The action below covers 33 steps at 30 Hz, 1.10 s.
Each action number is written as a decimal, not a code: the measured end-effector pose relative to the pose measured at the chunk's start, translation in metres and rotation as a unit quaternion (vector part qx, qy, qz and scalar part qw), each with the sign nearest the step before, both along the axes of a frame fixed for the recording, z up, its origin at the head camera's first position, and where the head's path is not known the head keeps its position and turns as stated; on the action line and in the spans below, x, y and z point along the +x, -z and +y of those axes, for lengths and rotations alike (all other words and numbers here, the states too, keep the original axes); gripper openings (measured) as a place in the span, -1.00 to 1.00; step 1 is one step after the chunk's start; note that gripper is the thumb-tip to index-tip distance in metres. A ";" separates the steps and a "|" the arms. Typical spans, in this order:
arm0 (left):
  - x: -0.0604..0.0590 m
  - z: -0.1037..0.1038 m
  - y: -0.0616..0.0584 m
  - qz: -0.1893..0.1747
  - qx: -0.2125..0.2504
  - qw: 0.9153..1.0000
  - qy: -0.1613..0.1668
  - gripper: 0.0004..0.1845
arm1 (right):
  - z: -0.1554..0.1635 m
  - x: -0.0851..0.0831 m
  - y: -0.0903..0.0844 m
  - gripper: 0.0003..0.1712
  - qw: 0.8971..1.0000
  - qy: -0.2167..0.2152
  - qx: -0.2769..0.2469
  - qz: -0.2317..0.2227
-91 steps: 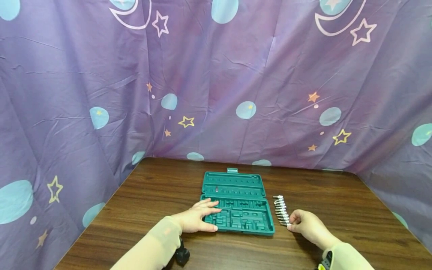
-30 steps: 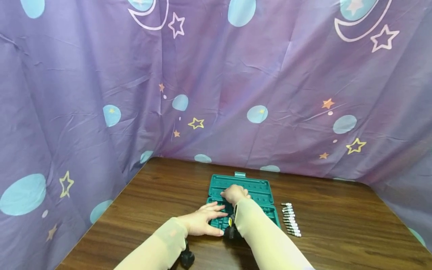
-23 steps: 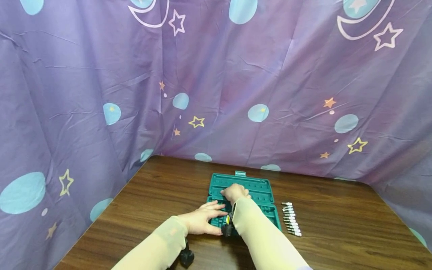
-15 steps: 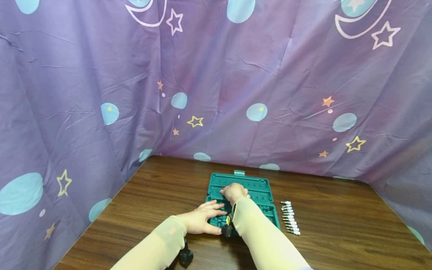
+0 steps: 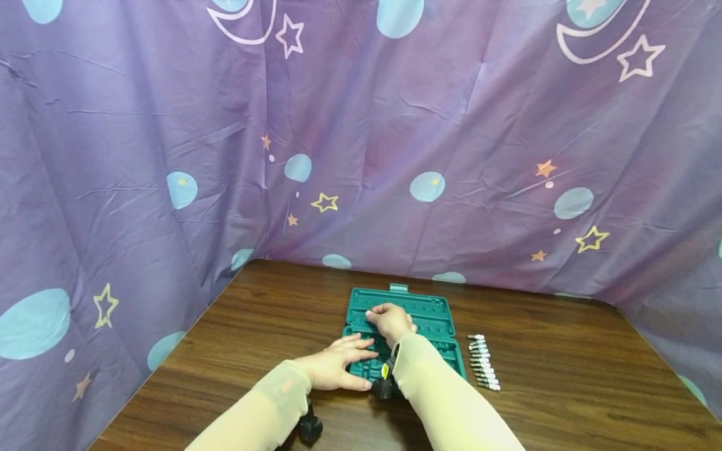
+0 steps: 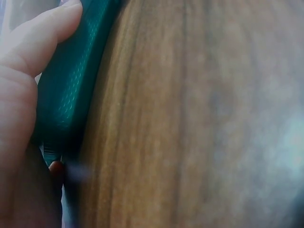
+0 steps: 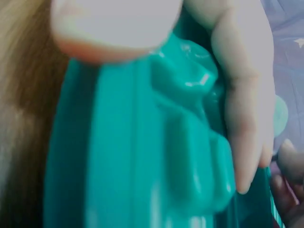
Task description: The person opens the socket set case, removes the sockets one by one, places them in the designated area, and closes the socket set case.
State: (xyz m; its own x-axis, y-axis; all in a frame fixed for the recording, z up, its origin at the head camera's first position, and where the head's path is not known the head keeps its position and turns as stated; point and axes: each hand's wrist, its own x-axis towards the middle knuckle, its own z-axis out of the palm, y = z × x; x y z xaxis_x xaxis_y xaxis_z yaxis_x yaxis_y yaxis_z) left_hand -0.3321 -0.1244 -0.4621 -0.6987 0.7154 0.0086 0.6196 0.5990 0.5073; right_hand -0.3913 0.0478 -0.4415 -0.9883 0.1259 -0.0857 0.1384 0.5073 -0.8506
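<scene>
An open green plastic tool case (image 5: pixel 434 305) lies on the table, its lid tipped back and its moulded slots showing. My left hand (image 5: pixel 335 366) rests with spread fingers on the case's left front part, thumb along the front wall. In the left wrist view that thumb (image 6: pixel 45 33) lies against the green side. My right hand (image 5: pixel 392 322) is over the left part of the lid, thumb and fingertips pinching a small bit that they mostly hide. The right wrist view has the right fingers (image 7: pixel 287 175) low at the right edge, beyond the left hand's finger (image 7: pixel 244 104).
A row of several silver bit sockets (image 5: pixel 483 363) lies right of the case on the brown wooden table (image 5: pixel 564 363). A purple curtain (image 5: pixel 361 138) with moons and stars hangs behind and at the sides. Black wrist cameras sit under both cuffs.
Three seconds ago my right hand was at the front end of the socket row; it has moved left onto the case lid. Since then its fingertips have shifted slightly. The left hand stays put.
</scene>
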 end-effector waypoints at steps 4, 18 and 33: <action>0.000 -0.001 0.001 -0.009 -0.002 1.000 -0.003 -0.32 | 0.007 -0.002 0.002 -0.83 0.996 -0.060 -0.065 0.032; 0.000 -0.001 -0.002 -0.019 0.001 1.000 -0.004 -0.31 | 0.047 0.017 -0.025 -0.79 0.987 -0.145 -0.070 0.028; 0.001 0.000 -0.001 -0.013 0.000 1.000 -0.004 -0.30 | 0.112 0.049 -0.025 -0.89 0.979 -0.188 0.024 0.077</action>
